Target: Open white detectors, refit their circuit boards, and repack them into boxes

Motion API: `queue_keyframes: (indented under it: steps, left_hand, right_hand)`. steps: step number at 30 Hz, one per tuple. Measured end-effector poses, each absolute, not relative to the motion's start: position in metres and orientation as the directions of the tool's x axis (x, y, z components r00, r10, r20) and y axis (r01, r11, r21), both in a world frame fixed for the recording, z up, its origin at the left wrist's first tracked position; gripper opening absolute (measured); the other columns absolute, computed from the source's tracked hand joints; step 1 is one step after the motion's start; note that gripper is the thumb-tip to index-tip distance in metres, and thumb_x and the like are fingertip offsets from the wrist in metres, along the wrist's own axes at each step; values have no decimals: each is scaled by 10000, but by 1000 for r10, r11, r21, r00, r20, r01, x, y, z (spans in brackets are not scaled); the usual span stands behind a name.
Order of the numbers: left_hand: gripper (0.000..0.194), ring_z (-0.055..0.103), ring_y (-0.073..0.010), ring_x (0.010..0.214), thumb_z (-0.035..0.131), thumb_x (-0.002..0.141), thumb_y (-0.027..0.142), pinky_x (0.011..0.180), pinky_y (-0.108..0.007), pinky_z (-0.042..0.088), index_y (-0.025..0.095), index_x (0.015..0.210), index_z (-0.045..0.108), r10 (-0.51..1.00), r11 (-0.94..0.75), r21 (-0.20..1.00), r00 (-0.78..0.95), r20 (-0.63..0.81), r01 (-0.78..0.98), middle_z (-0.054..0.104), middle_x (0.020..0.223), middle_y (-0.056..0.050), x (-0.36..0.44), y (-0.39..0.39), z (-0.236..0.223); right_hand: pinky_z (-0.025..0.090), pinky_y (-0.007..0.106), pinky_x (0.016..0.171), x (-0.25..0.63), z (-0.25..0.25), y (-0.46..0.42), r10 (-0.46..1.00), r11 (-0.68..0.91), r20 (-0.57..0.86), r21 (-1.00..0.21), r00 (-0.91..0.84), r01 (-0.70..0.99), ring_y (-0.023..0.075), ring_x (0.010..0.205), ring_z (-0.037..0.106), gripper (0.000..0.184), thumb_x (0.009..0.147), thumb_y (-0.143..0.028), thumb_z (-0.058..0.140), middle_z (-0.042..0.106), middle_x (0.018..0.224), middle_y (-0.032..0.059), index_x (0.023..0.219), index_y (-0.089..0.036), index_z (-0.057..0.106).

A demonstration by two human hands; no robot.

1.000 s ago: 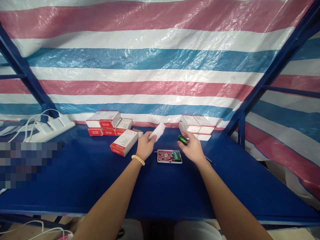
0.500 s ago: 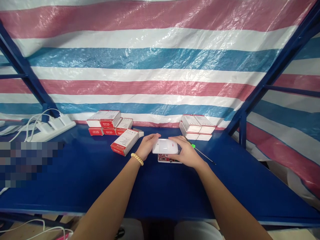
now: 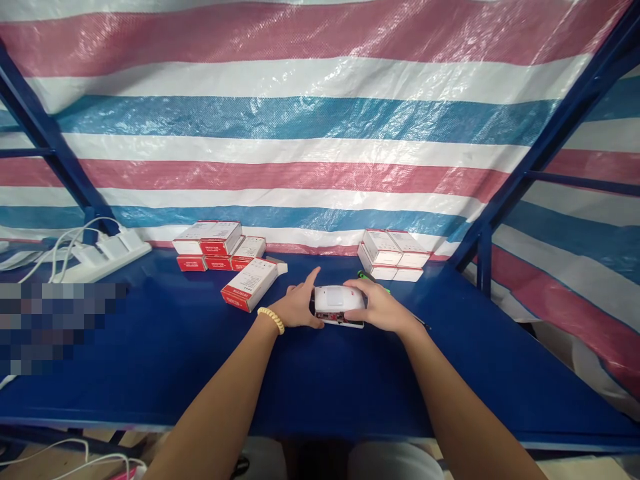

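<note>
A white detector cover (image 3: 334,297) lies tilted over a white base (image 3: 356,325), with a strip of red circuit board (image 3: 334,317) showing in the gap at the near side. My right hand (image 3: 375,307) grips the cover's right end between thumb and fingers. At the left end my left hand (image 3: 299,305) is spread, thumb and forefinger apart around the detector; whether it touches is hard to see. Behind my right hand lies a screwdriver with a green and black handle (image 3: 367,275), partly hidden by that hand, its shaft tip pointing to the right.
An opened red and white detector box (image 3: 251,283) lies left of my left hand. Stacked boxes (image 3: 213,235) stand behind it, and more boxes (image 3: 395,250) at the back right. A white power strip (image 3: 113,259) with cables is on the left of the blue table (image 3: 340,380).
The screwdriver was let go to the right. The cover came over the circuit board, turned level and was lowered onto the base. My left hand has loosened and spread its fingers.
</note>
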State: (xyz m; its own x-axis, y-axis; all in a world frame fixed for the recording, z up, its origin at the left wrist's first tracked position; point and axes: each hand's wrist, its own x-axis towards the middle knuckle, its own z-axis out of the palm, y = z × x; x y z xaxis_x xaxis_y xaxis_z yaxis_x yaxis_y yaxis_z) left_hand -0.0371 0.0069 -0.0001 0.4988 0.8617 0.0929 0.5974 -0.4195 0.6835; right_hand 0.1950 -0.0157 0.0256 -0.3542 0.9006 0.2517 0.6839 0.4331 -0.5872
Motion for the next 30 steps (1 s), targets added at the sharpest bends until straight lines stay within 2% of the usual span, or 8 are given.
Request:
queue_keyframes:
  steps: [3,8,11,18,24,30]
  left_hand:
    - [1260,552,-306,1039,829,476,300,967,-491,358,272,1501,96,876,-411,750,452,168,518,607,1045,-66,-38,9,-2]
    - [1203,551,-231,1028,797,549,293,954,-407,380,263,1495,54,882,-421,814,389,266,400,565,1107,-56,-36,10,-1]
    - [1174,543,-222,1053,794,573,296,960,-397,379,261,1486,57,874,-444,826,372,313,347,562,1118,-53,-33,8,2]
    - [1042,551,-208,1005,820,543,295,957,-396,375,251,1426,267,861,-491,813,316,398,313,568,1113,-47,-26,7,6]
    - [972,540,-200,977,827,551,291,941,-394,368,256,1393,343,859,-491,819,319,399,296,591,1113,-49,-26,6,6]
    - [946,545,-200,945,834,549,349,856,-364,420,245,1369,373,873,-476,816,288,394,327,607,1100,-57,-26,4,9]
  right_hand:
    - [474,365,845,194,27,-16,904,425,245,-595,-350,682,254,982,608,557,599,-307,790,643,1094,82,1113,-181,617]
    - [490,348,784,197,25,-14,910,400,196,-648,-366,648,230,895,631,526,628,-303,769,663,1033,59,1114,-181,608]
    - [499,345,754,198,23,-12,903,389,151,-687,-402,614,212,845,637,497,642,-271,751,669,994,30,1112,-212,601]
    - [510,366,828,197,19,-11,895,342,106,-788,-434,512,222,943,646,560,649,-212,739,672,1054,27,1177,-238,556]
    - [502,413,880,198,19,-12,895,318,87,-812,-437,490,251,1014,637,565,648,-191,734,670,1111,41,1182,-241,558]
    - [491,431,905,199,16,-11,909,283,66,-823,-412,492,266,1043,629,631,615,-186,756,670,1129,53,1209,-239,548]
